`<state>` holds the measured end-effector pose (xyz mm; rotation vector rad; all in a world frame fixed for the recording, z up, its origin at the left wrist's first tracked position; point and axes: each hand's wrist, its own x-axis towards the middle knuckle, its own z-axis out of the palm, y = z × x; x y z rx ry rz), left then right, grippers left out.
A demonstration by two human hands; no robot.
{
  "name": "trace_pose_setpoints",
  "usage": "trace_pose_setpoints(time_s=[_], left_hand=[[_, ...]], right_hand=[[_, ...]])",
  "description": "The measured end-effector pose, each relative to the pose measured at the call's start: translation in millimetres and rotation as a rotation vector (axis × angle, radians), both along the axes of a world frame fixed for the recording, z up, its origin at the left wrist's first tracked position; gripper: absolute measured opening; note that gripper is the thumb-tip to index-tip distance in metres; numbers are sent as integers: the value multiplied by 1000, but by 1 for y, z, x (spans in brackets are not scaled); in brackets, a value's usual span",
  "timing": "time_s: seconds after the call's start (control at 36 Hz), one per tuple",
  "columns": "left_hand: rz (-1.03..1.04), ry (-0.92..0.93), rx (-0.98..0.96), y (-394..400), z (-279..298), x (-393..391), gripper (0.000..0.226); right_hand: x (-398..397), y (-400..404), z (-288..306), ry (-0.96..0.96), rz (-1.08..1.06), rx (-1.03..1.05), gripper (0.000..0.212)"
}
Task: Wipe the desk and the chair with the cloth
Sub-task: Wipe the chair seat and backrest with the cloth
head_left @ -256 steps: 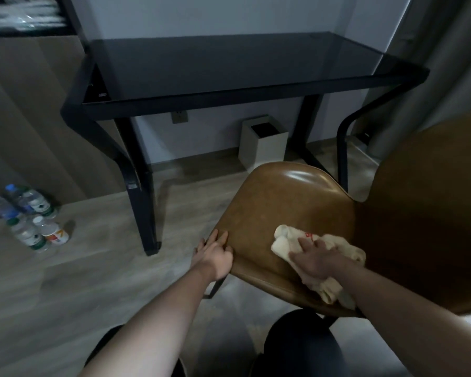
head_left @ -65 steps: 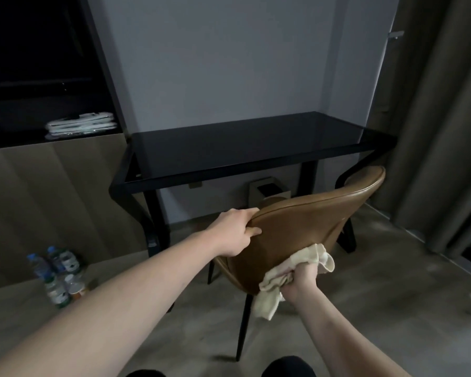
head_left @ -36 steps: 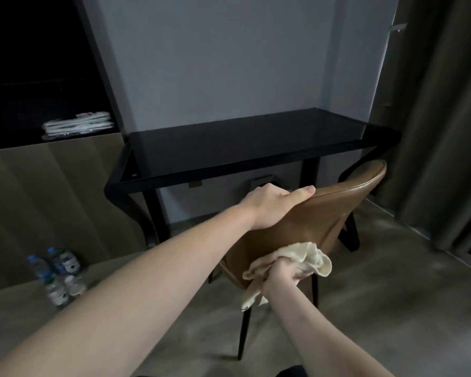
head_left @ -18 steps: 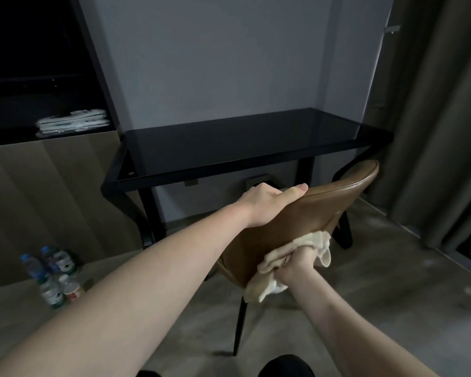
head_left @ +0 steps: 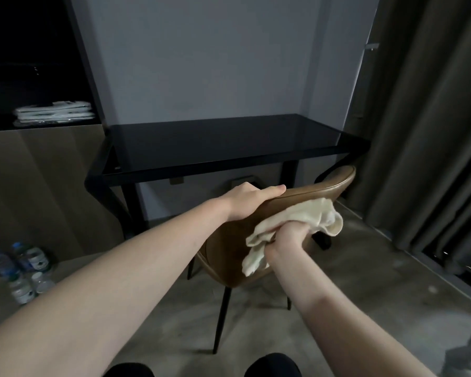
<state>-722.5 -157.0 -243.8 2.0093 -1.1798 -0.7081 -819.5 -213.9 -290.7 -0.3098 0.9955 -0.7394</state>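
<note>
Chair (head_left: 237, 240): brown, black legs, its back towards the camera, standing on the floor (head_left: 365, 281) in front of the worktop (head_left: 215, 148).
Left hand (head_left: 249, 201): on the top edge of the chair back, fingers (head_left: 272, 191) curled over the rim and clamped on it.
Right hand (head_left: 288, 238): against the rear face of the chair back, fingers closed round the cloth (head_left: 297, 216).
Cloth: cream, bunched, pressed to the chair back below the rim; one end hangs loose under the fist, the other spreads to the right.
Worktop: black, glossy, on a black frame, against the grey wall.
Bottles (head_left: 22, 268): a small group on the floor, far left, well apart from the chair.
Curtain (head_left: 433, 131): dark, along the right side.
Shelf (head_left: 38, 126): left, bearing a pale flat stack (head_left: 55, 112).
</note>
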Motion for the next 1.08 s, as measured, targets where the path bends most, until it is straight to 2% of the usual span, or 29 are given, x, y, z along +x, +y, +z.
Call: trace_pose_setpoints(time_s=[0.06, 0.14, 0.19, 0.25, 0.31, 0.42, 0.5, 0.61, 0.72, 0.75, 0.78, 0.83, 0.86, 0.94, 1.08], left_hand=[[10, -5, -30, -3, -3, 3, 87], [30, -23, -58, -6, -4, 1, 77], [29, -26, -79, -8, -7, 1, 74], [26, -63, -105, -9, -11, 2, 74], [24, -95, -121, -11, -16, 6, 75], [12, -115, -146, -13, -18, 10, 76], [12, -121, -151, -12, -15, 9, 76], [27, -113, -118, -9, -11, 8, 75], [50, -71, -61, -3, -7, 9, 80], [39, -42, -48, 0, -6, 9, 87], [31, -19, -32, 5, -4, 8, 92], [21, 0, -4, 15, 0, 7, 82], [16, 10, 3, 20, 2, 6, 74], [11, 37, 14, 31, 5, 7, 64], [17, 48, 0, 37, 3, 8, 65]], right_hand=[[9, 2, -20, 98, 27, -5, 60], [19, -1, -69, 187, 116, -132, 41], [25, -2, -102, 234, 147, -138, 23], [25, 0, -121, 266, 146, -53, 39], [26, 0, -135, 175, 143, 48, 56], [28, 5, -134, 128, 120, 90, 51], [27, 5, -117, 73, 128, 146, 72], [20, 4, -77, 44, 134, 109, 68], [11, 7, -27, -73, 154, 76, 113], [5, 11, -10, -111, 120, 80, 108], [-2, 18, 4, -128, 79, 79, 90], [-13, 25, 27, -181, 31, 53, 56], [-17, 26, 33, -209, 29, 49, 48], [-25, 32, 47, -244, 41, 5, 43], [-16, 38, 34, -156, 45, -14, 47]])
